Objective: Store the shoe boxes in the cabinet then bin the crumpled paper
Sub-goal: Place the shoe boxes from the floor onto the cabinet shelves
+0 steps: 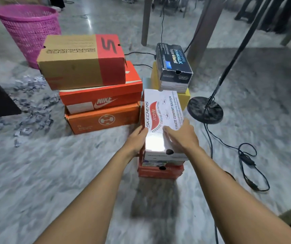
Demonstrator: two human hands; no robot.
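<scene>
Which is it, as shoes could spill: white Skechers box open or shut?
Shut: the white Skechers box has its lid flat, no gap.

Ctr of view: white Skechers box [160, 111] tops a small stack, w/ a red box [158, 171] at the bottom. Left hand [136, 139] grips its near-left edge, thumb on the lid. Right hand [180, 136] lies flat on the lid's near-right part. At 10 o'clock, brown-red box [74, 66] sits on Nike box [102, 97], on orange box [102, 118]. At 1 o'clock, black box [174, 66] on yellow box [185, 100]. Pink basket [28, 30] at 11. Crumpled paper [32, 110] strewn on floor at 9. Lamp-stand base [205, 110] at 3, cables [246, 161] at 4.
</scene>
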